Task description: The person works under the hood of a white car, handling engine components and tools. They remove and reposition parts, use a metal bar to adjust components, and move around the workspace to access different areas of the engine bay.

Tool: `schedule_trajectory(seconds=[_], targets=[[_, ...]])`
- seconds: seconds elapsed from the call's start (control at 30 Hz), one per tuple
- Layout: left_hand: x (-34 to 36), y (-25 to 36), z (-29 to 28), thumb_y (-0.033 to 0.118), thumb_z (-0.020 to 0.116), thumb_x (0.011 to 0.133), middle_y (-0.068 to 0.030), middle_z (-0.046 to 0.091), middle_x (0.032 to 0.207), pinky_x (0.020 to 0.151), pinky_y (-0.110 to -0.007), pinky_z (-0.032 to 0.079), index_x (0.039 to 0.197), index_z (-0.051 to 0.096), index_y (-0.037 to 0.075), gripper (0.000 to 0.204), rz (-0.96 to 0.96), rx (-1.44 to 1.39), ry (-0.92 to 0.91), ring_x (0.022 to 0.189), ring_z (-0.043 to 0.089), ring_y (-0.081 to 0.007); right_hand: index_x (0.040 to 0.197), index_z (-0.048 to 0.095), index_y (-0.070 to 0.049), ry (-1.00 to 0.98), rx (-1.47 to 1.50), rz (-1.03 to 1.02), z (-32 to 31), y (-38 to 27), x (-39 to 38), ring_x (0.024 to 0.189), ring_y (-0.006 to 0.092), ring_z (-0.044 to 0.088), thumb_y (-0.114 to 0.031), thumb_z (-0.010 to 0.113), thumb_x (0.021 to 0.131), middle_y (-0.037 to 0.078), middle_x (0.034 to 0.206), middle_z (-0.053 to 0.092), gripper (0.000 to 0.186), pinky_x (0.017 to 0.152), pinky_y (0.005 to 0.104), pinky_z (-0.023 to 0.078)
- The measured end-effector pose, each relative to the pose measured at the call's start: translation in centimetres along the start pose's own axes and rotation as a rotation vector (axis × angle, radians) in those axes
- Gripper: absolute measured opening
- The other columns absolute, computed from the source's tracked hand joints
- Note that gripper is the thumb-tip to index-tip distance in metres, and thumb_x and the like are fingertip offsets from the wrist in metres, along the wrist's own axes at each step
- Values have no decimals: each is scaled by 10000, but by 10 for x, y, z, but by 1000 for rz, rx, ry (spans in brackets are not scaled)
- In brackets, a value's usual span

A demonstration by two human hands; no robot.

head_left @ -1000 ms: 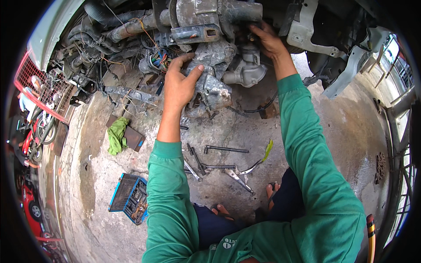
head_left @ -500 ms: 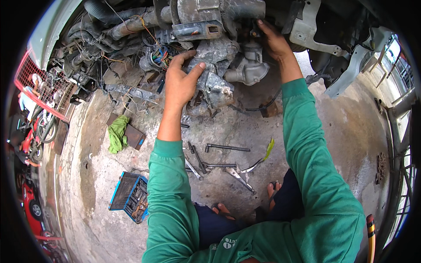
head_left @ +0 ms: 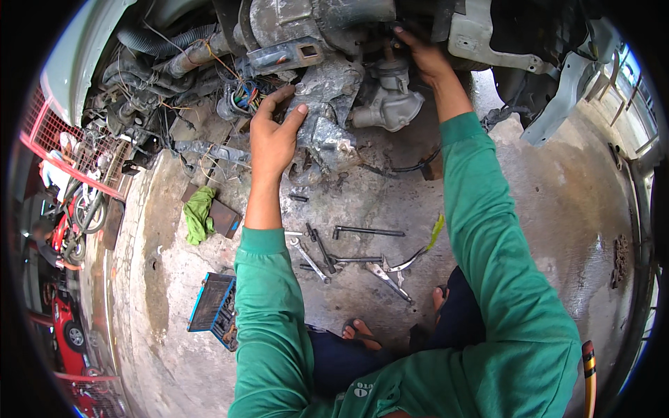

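Note:
My left hand [head_left: 275, 136] is closed on the left edge of a dirty, corroded metal bracket [head_left: 324, 136] in the exposed front of a vehicle, just below bundled coloured wires [head_left: 244, 94]. My right hand [head_left: 426, 56] reaches up beside a cast metal housing [head_left: 390, 108], fingers at a small fitting under a large cylindrical part [head_left: 362, 14]; its fingertips are partly in shadow, so what they grip is unclear. A pale bent metal bracket [head_left: 470, 38] hangs to the right of that hand.
Wrenches [head_left: 306, 258] and bars [head_left: 369, 232] lie on the concrete floor [head_left: 529, 195] between my arms and feet, with a green rag [head_left: 198, 212] and an open blue toolbox [head_left: 212, 303] at left. Farther left are red mesh [head_left: 56, 132], motorcycles and people; a chain [head_left: 618, 261] lies right.
The engine parts and both hands sit slightly further left in the picture and the floor items slightly right, as the view shifts. My hands stay at the same parts, with small finger movements.

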State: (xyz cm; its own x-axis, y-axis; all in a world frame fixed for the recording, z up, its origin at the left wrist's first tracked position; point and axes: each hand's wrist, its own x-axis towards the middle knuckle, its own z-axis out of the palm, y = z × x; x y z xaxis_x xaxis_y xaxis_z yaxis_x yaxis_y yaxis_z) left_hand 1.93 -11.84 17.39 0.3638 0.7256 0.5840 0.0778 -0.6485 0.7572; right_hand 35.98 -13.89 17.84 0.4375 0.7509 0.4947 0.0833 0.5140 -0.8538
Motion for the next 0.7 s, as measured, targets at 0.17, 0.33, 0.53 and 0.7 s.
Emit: schedule_trajectory(seconds=[0.17,0.33,0.53,0.7], targets=[[-4,-1,-1,172,720,928,-211,663,1269,1044,-370,464,1311,594,-71,471,-46,-62,-11,1183,632,-262,1529,414,-41,-39,-67,145,10,-3,-8,1409,261,427,-432,664,963,161,1522,472,733,1146,371,358],[5,-17,-14,262,630,1007,-188,680,1200,933,-336,531,1304,590,-58,439,-343,-703,107,1129,660,-255,1551,376,-40,-78,-123,114,8,2,0,1446,272,387,-478,616,983,177,1552,438,757,1173,389,320],[-32,-118,-31,85,617,943,-126,702,951,637,-313,588,1176,626,-24,257,-632,-394,-32,776,715,-206,1533,398,-21,-8,-519,127,24,-10,-30,1456,318,392,-533,574,986,215,1555,436,770,1180,393,309],[-37,-168,10,175,759,849,-188,715,1065,832,-387,551,1326,575,-14,545,-139,66,-157,983,707,-344,1397,574,-8,-58,-637,51,-28,12,-19,1387,325,480,-470,525,989,221,1451,551,618,1156,398,347]])
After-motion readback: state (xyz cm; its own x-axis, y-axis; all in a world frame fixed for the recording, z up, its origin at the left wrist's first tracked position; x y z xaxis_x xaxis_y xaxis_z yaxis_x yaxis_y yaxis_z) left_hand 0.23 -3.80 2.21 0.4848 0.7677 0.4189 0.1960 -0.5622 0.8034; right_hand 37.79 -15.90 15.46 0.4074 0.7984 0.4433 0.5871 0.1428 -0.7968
